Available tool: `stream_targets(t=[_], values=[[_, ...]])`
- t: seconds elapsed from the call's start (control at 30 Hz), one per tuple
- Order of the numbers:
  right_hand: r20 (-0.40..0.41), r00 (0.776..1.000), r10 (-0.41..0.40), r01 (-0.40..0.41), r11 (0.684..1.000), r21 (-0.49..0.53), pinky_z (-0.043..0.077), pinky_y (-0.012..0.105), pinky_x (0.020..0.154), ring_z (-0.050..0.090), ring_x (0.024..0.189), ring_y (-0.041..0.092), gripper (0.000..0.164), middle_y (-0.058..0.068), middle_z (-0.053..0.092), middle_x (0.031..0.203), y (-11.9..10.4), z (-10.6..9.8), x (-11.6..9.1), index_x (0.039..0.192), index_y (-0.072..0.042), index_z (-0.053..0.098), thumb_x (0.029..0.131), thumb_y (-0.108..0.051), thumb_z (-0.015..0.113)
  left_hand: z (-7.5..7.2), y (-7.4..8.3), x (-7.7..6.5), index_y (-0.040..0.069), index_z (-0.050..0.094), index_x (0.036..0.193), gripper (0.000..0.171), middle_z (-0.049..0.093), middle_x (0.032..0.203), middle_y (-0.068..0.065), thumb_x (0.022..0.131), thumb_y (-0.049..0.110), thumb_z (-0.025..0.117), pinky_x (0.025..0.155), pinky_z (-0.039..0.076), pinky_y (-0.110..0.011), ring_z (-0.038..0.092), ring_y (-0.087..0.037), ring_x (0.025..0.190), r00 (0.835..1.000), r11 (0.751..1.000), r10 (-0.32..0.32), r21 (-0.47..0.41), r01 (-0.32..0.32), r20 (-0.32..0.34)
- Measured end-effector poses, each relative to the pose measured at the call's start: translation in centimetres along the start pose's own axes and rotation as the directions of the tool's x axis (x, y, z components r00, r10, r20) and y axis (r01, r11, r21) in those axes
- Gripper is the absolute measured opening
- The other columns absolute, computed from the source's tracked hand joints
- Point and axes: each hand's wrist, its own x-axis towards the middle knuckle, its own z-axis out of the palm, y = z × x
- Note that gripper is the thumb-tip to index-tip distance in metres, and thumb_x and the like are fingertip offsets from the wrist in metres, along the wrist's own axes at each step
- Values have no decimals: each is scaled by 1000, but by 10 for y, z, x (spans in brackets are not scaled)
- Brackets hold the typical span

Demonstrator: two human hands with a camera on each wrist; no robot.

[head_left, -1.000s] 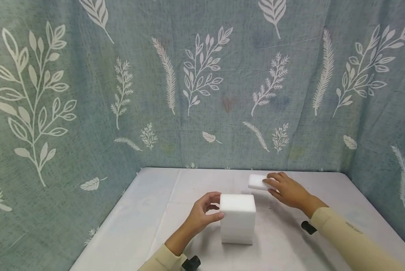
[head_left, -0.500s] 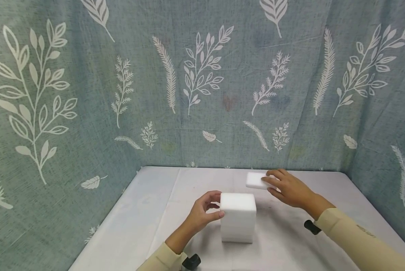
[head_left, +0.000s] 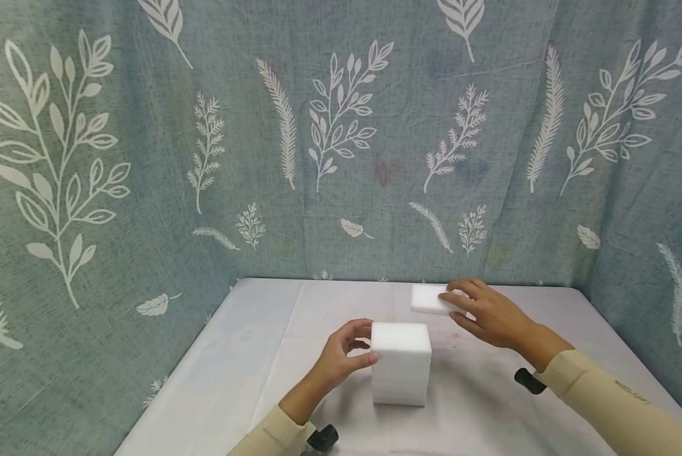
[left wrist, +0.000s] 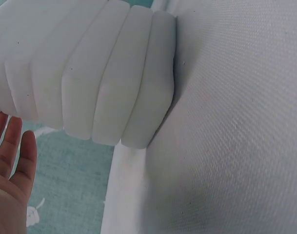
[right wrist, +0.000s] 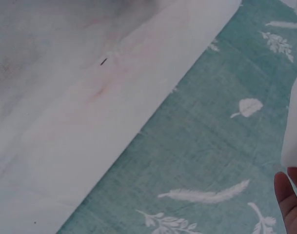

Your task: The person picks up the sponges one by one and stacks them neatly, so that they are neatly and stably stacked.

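A stack of white sponges stands upright on the table, its layered slabs showing in the left wrist view. My left hand grips the left side near the top, thumb at the front corner and fingers toward the back. From the left wrist, some fingers are seen at the stack's upper end. Behind and right of the stack, my right hand pinches a single flat white sponge, raised above the table. Only a strip of that sponge and some fingertips enter the right wrist view.
The table is covered with a white cloth. A teal curtain with white leaf prints hangs behind it and at both sides. Black wrist devices sit under both sleeves.
My right hand has carried its sponge slightly left and up, farther behind the stack. The left hand keeps its place on the stack, which has not moved.
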Motion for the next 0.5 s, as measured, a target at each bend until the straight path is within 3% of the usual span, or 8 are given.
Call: stream_targets(t=[0.2,0.5], values=[[-24,999,-21,22,999,27,51,42,77,50,113,24,35,8,55,126,-11,-8,6,128,-15,62,101,-33,52,0,-3,0,-2,51,131,54,62,116,-14,83,7,75,94,42,-61,58,-25,109,1000,1000,6,-12,-6,7],[-104,990,-91,100,992,83,51,36,70,52,105,22,33,9,57,123,-27,-12,13,125,-13,64,101,-32,51,0,-3,1,-3,51,131,55,62,116,-14,83,8,76,94,45,-55,57,-28,108,1000,1000,12,-2,-12,13]])
